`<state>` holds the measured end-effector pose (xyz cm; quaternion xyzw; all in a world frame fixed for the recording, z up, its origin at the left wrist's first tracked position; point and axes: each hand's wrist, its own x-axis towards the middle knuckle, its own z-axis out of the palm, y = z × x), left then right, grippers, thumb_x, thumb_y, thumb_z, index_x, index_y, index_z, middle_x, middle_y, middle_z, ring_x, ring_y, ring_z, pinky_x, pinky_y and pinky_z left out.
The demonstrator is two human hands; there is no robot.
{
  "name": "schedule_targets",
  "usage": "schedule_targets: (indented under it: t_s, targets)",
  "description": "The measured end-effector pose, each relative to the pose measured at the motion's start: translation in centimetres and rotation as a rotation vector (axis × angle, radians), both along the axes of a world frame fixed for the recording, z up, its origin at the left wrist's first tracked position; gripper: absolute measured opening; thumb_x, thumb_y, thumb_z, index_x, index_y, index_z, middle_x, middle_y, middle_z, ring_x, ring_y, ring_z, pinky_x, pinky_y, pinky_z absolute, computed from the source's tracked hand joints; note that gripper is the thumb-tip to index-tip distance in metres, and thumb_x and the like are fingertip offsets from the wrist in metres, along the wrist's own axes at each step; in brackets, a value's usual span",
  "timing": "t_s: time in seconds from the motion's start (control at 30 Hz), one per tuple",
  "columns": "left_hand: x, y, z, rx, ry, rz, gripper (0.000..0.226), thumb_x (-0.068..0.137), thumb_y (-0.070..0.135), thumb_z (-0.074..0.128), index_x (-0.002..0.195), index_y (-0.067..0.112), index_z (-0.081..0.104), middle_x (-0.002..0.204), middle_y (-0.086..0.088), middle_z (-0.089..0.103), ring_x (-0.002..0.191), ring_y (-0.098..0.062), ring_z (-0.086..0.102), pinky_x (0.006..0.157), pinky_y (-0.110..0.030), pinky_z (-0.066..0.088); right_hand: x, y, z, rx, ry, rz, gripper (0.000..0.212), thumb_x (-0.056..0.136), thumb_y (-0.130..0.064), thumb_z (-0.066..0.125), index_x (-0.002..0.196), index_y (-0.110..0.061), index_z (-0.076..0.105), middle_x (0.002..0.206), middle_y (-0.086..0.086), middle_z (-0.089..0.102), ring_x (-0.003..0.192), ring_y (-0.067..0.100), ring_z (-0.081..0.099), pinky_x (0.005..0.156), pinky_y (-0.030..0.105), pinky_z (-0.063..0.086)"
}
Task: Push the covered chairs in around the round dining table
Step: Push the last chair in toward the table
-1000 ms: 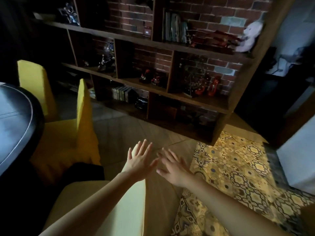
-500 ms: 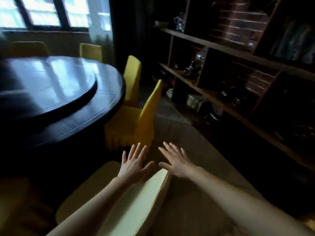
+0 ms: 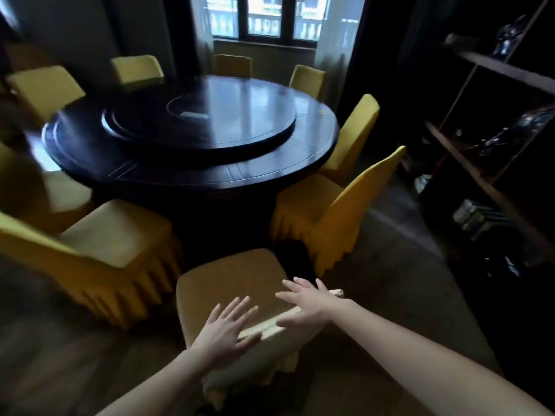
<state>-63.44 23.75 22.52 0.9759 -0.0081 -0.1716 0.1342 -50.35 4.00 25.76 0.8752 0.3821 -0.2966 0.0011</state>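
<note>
Left hand (image 3: 228,328) and right hand (image 3: 306,304) spread flat on the 6 o'clock yellow fabric-covered chair (image 3: 234,283) — a skewed shove could clip the next yellow chair (image 3: 330,217).

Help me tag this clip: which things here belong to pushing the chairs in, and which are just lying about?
Job: nearest covered chair, left covered chair, right covered chair, round dining table, left hand, right hand.
Lying about: shelving unit, stacked books, window.
</note>
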Motion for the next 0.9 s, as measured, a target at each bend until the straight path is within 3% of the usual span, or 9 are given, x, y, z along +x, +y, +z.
schedule_targets:
  t_s: [0.03,0.1,0.17,0.23,0.3,0.43,0.53,0.77,0.9]
  targets:
    - [-0.5,0.1,-0.1,-0.034,0.029,0.063,0.092,0.068,0.083,0.002,0.148,0.039,0.011,0.158,0.011,0.006,0.147,-0.017,0.01,0.117,-0.037,0.012,0.0,-0.2,-0.1,-0.031,0.01,0.011,0.075,0.084,-0.072,0.041,0.149,-0.036,0.025,0.161,-0.003,0.008,0.148,0.021,-0.003,0.114,0.059,-0.006]
    - [-1.1,0.1,0.3,-0.064,0.034,0.113,0.086,0.069,0.081,0.008,0.145,0.044,0.021,0.152,0.01,0.034,0.135,-0.016,0.039,0.103,-0.033,0.037,0.1,-0.9,-0.1,-0.058,0.021,0.025,0.072,0.086,-0.071,0.04,0.146,-0.032,0.033,0.154,0.001,0.032,0.145,0.023,0.02,0.116,0.058,0.002]
    - [-1.9,-0.1,0.5,-0.043,0.041,0.09,0.077,0.074,0.081,0.015,0.142,0.046,0.026,0.141,0.01,0.049,0.122,-0.017,0.051,0.091,-0.032,0.043,0.2,-1.6,-0.3,-0.009,0.013,0.047,0.068,0.084,-0.072,0.04,0.138,-0.03,0.045,0.135,-0.001,0.055,0.13,0.021,0.044,0.115,0.052,0.014]
    - [-2.6,-0.1,0.1,-0.049,-0.003,0.102,0.066,0.081,0.077,0.027,0.139,0.046,0.033,0.131,0.012,0.057,0.113,-0.014,0.057,0.084,-0.03,0.045,0.2,-2.2,-0.9,0.053,-0.06,0.13,0.065,0.082,-0.073,0.044,0.129,-0.029,0.053,0.121,-0.004,0.063,0.116,0.017,0.054,0.111,0.048,0.024]
    - [-2.6,0.1,-0.1,-0.065,-0.05,0.111,0.069,0.077,0.079,0.027,0.134,0.043,0.043,0.123,0.014,0.062,0.105,-0.009,0.06,0.079,-0.025,0.046,0.3,-2.6,-1.6,0.095,-0.137,0.196,0.06,0.082,-0.072,0.045,0.123,-0.029,0.056,0.116,-0.006,0.065,0.113,0.015,0.055,0.112,0.048,0.023]
    - [-1.4,0.8,-0.1,-0.055,-0.147,0.054,0.087,0.062,0.088,0.012,0.115,0.038,0.06,0.105,0.015,0.067,0.091,-0.005,0.061,0.07,-0.019,0.046,0.7,-2.2,-1.8,0.091,-0.213,0.222,0.059,0.083,-0.073,0.038,0.12,-0.031,0.056,0.119,-0.006,0.062,0.125,0.016,0.045,0.116,0.057,0.0]
    - [-0.3,1.8,-0.4,-0.031,-0.211,0.066,0.09,0.062,0.09,0.008,0.105,0.035,0.064,0.095,0.015,0.068,0.083,-0.004,0.062,0.063,-0.015,0.043,1.5,-1.3,-1.6,0.058,-0.265,0.208,0.059,0.084,-0.073,0.036,0.122,-0.031,0.053,0.124,-0.004,0.058,0.131,0.02,0.038,0.113,0.062,-0.006]
    - [4.7,2.8,-0.3,0.082,-0.105,0.327,0.067,0.073,0.084,0.027,0.101,0.035,0.064,0.089,0.013,0.065,0.08,-0.009,0.06,0.062,-0.027,0.047,4.6,1.5,-0.9,0.067,-0.279,-0.124,0.051,0.086,-0.067,0.044,0.123,-0.034,0.051,0.131,-0.003,0.05,0.131,0.021,0.036,0.111,0.067,0.011]
    - [7.6,4.6,-0.3,0.141,-0.04,0.309,0.072,0.071,0.086,0.021,0.096,0.033,0.063,0.084,0.012,0.061,0.077,-0.011,0.057,0.067,-0.03,0.041,6.6,3.4,-1.0,0.042,-0.295,-0.159,0.051,0.087,-0.066,0.042,0.125,-0.032,0.049,0.133,-0.001,0.049,0.132,0.022,0.035,0.111,0.068,0.011]
